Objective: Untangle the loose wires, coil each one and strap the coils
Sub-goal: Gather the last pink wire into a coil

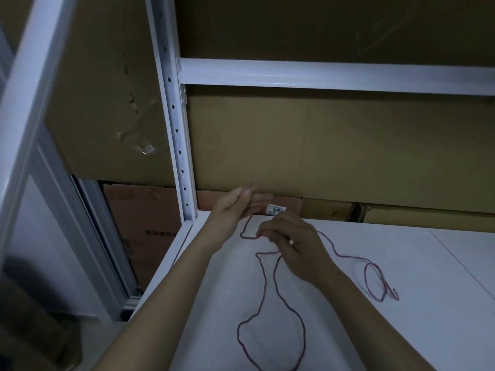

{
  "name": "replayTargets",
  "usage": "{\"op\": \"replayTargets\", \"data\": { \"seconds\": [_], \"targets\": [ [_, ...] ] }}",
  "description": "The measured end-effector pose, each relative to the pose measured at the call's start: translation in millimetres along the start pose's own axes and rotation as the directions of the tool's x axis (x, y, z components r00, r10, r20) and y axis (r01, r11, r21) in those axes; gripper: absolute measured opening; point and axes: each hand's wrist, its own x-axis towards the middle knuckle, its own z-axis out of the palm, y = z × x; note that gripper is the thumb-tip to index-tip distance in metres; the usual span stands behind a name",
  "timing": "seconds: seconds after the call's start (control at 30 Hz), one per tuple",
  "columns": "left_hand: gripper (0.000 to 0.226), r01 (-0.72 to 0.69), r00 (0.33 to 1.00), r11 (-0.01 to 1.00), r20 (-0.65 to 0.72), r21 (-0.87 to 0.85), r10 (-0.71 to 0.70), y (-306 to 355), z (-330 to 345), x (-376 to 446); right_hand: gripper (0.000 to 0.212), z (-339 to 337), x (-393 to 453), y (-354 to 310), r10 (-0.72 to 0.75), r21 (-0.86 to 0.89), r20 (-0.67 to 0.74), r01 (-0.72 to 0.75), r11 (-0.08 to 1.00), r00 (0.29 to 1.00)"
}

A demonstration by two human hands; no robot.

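head | right hand pinches wire | left hand open

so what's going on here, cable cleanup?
A person is working a thin reddish wire on a white shelf surface. The left hand is held open with fingers straight, the wire running up to it beside a small white tag. The right hand pinches the wire just below. Most of the wire lies loose in wide loops, not yet coiled; no strap is visible.

Wire loop cut off at bottom edge; label number partly hidden.
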Motion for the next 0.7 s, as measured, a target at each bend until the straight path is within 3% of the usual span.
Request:
{"op": "replayTargets", "data": {
  "seconds": [0.1, 0.2, 0.27, 0.43, 0.57, 0.7],
  "targets": [
    [0.026, 0.062, 0.991, 0.997, 0.117, 0.051, -0.068, -2, -3, -7, 0.021, -8, 18, 1, 0.078, 0.151, -0.068, -0.067, 0.986, 0.995],
    [0.034, 0.067, 0.969, 0.994, 0.231, 0.089, -0.086, -4, 2, -15, 0.029, -12, 37, 6, 0.274, 0.376, -0.117, -0.213, 0.902, 0.955],
    [0.041, 0.04, 0.972, 0.998, 0.229, 0.054, -0.051, -6, 4, -20, 0.029, -10, 46, 14, 0.406, 0.449, -0.12, -0.315, 0.836, 0.906],
    [0.045, -0.035, 0.982, 0.993, 0.179, -0.116, 0.055, -11, 1, -24, 0.016, 11, 47, 42, 0.59, 0.26, 0.062, -0.583, 0.769, 0.805],
    [0.048, -0.114, 0.993, 0.991, 0.005, -0.067, 0.114, -11, 2, -12, 0.034, 32, 30, 45, 0.611, 0.198, 0.237, -0.654, 0.731, 0.755],
    [0.04, -0.092, 0.99, 0.99, -0.119, -0.108, 0.079, -12, 3, -5, 0.036, 47, 17, 36, 0.61, 0.158, 0.346, -0.685, 0.711, 0.713]
  ]
}}
